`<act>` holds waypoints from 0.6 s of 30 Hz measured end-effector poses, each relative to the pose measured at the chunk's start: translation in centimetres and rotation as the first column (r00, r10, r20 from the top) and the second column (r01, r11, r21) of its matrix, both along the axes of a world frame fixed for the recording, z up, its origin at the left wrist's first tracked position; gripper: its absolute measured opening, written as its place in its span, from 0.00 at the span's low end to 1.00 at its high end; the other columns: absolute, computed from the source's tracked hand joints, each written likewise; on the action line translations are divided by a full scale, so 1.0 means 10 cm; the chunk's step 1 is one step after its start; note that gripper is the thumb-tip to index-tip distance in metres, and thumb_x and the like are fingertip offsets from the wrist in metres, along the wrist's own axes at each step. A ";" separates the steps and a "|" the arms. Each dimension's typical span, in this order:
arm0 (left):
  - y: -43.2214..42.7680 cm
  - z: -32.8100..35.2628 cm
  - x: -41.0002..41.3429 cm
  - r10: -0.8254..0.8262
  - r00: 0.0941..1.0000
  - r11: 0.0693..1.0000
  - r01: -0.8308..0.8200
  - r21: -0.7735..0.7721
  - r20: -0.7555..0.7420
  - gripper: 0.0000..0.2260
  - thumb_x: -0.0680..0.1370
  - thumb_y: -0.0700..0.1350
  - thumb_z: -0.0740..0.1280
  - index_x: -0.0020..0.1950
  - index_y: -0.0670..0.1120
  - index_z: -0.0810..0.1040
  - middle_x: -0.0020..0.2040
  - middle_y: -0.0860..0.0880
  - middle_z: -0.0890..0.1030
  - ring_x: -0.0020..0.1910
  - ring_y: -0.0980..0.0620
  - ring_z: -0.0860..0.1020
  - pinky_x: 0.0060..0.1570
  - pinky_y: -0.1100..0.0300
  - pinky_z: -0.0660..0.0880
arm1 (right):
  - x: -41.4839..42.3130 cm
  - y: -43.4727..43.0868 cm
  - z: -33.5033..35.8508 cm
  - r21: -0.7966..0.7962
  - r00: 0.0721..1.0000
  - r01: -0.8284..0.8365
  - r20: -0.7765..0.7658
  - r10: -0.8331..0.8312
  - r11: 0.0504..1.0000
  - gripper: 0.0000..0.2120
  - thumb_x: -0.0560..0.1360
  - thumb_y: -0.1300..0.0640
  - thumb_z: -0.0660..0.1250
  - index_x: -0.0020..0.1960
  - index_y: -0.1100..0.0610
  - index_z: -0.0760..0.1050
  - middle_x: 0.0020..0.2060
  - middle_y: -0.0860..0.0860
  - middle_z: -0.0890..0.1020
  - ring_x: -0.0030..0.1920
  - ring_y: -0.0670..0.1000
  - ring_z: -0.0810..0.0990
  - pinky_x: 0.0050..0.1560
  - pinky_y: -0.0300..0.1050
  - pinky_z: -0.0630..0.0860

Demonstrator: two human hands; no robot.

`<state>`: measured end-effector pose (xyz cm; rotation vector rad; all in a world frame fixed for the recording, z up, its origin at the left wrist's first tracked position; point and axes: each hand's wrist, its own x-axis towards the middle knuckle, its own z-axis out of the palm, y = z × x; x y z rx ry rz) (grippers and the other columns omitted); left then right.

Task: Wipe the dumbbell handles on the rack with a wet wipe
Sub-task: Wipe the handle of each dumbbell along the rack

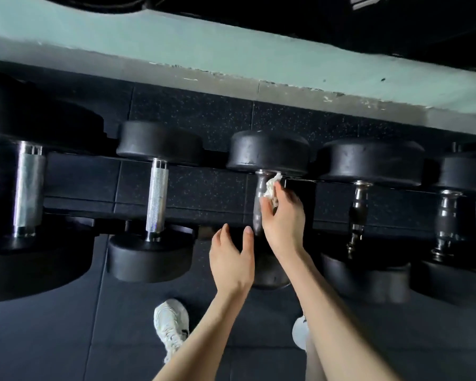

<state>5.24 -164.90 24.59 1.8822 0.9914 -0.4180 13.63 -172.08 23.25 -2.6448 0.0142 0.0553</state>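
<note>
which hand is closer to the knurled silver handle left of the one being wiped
Left. The left hand is open just right of the knurled silver handle, nearer the camera. The right hand is farther right, holding the wet wipe on the next dumbbell's handle.

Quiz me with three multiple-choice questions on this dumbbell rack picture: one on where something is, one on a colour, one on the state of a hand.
1. Where is the wet wipe?
A. On the floor
B. Against the handle of the middle dumbbell
C. On the leftmost dumbbell's head

2. What colour is the wet wipe?
A. Blue
B. Black
C. White

3. How is the left hand?
A. Open, holding nothing
B. Gripping a handle
C. Holding a bottle

Answers: B, the right hand holds it against that handle; C, it is plainly white; A, its fingers are relaxed and hold nothing.
</note>
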 end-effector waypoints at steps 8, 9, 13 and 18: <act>-0.18 -0.15 0.05 0.186 0.982 0.972 -0.190 0.135 0.045 0.21 0.79 0.56 0.56 0.65 0.47 0.75 0.65 0.50 0.74 0.64 0.50 0.72 0.64 0.52 0.68 | 0.09 -0.02 -0.05 0.018 0.969 -0.077 -0.235 0.079 0.997 0.13 0.79 0.57 0.62 0.63 0.53 0.74 0.30 0.54 0.72 0.32 0.54 0.67 0.36 0.45 0.68; -0.18 -0.15 0.05 0.182 0.982 0.972 -0.188 0.141 0.049 0.20 0.80 0.56 0.55 0.65 0.47 0.76 0.65 0.50 0.75 0.63 0.50 0.72 0.63 0.52 0.69 | 0.10 -0.05 -0.03 0.055 0.967 -0.067 -0.243 0.079 0.996 0.14 0.79 0.57 0.61 0.63 0.52 0.75 0.31 0.55 0.71 0.32 0.54 0.67 0.37 0.45 0.70; -0.19 -0.14 0.06 0.181 0.983 0.970 -0.184 0.160 0.032 0.20 0.81 0.54 0.55 0.65 0.46 0.76 0.65 0.49 0.75 0.64 0.49 0.72 0.62 0.52 0.69 | -0.04 -0.25 0.02 0.057 0.901 -0.240 -0.358 0.244 0.969 0.13 0.79 0.59 0.59 0.61 0.55 0.77 0.35 0.58 0.79 0.35 0.54 0.73 0.40 0.45 0.69; -0.20 -0.14 0.06 0.201 0.979 0.966 -0.202 0.163 0.026 0.19 0.80 0.54 0.55 0.65 0.47 0.76 0.64 0.50 0.75 0.63 0.50 0.73 0.62 0.54 0.69 | -0.13 -0.26 0.11 0.216 0.782 0.088 -0.620 0.067 0.972 0.20 0.80 0.54 0.55 0.30 0.54 0.68 0.26 0.47 0.71 0.31 0.47 0.70 0.35 0.40 0.66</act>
